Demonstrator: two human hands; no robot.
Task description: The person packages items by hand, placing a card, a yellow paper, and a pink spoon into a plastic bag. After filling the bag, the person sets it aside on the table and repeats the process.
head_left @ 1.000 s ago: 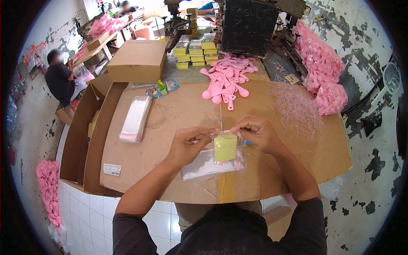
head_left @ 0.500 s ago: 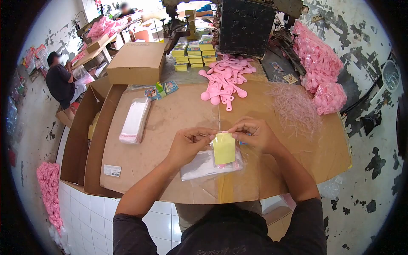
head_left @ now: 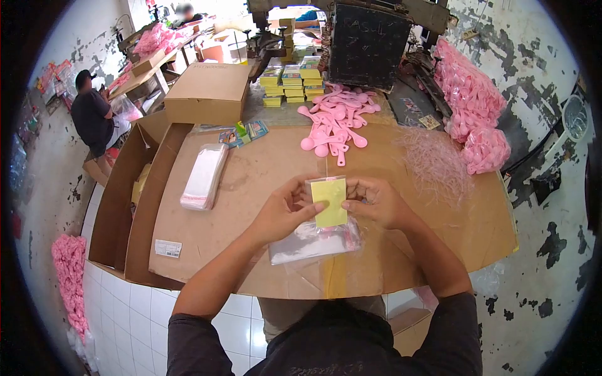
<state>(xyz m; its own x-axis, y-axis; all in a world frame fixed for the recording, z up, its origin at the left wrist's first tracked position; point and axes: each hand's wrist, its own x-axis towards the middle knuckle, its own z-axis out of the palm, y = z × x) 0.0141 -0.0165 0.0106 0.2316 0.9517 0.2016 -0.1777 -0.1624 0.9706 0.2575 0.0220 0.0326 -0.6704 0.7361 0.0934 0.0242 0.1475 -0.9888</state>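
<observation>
Between my two hands a yellow card (head_left: 330, 195) in a clear plastic bag is held upright. My left hand (head_left: 290, 210) grips its left edge, thumb on the front, and my right hand (head_left: 374, 203) pinches the right edge. Just below lies a stack of clear plastic bags (head_left: 301, 246), partly covered by the card and hands. Farther back is a pile of pink plastic spoons (head_left: 338, 119). A second stack of clear bags (head_left: 205, 175) rests to the left.
Stacked yellow-backed cards (head_left: 292, 81) and a closed carton (head_left: 208, 93) stand at the back. An open box (head_left: 141, 207) adjoins the left edge. Pink shreds (head_left: 433, 163) and bagged pink items (head_left: 470, 94) are at right. A seated person (head_left: 93, 119) is far left.
The bagged card has risen a little, away from the stack below. Both hands have shifted from its top edge down to its sides, thumbs now on the front.
</observation>
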